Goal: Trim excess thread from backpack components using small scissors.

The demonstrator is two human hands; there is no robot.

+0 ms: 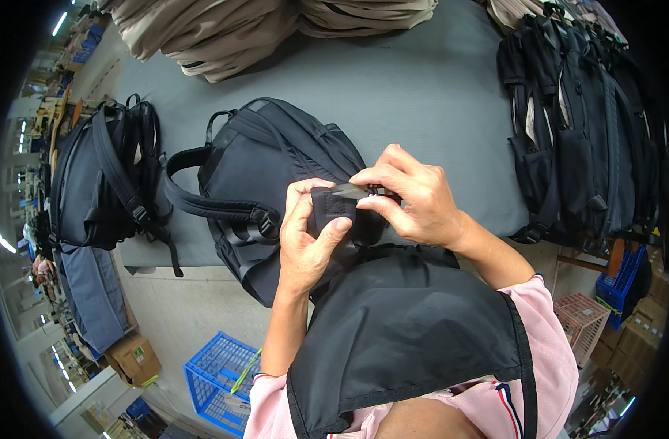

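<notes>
A black backpack (pixel 239 172) lies at the table's near edge, its shoulder strap (pixel 210 208) looping out to the left. My left hand (pixel 305 241) is closed on a black strap end (pixel 334 208) with a stitched square, thumb on its near side. Close beside it, my right hand (pixel 415 194) pinches a small dark tool with a grey, blade-like tip, apparently thread snips (pixel 349 191). The tip lies along the strap end's upper edge. My fingers cover most of the tool, so its full shape is hidden.
Another black backpack (pixel 104 175) stands at the table's left edge. Several more black backpacks (pixel 576 132) are packed together on the right. Beige bags (pixel 225 33) are piled at the far side of the grey table (pixel 429 88). A blue crate (pixel 217 366) sits on the floor.
</notes>
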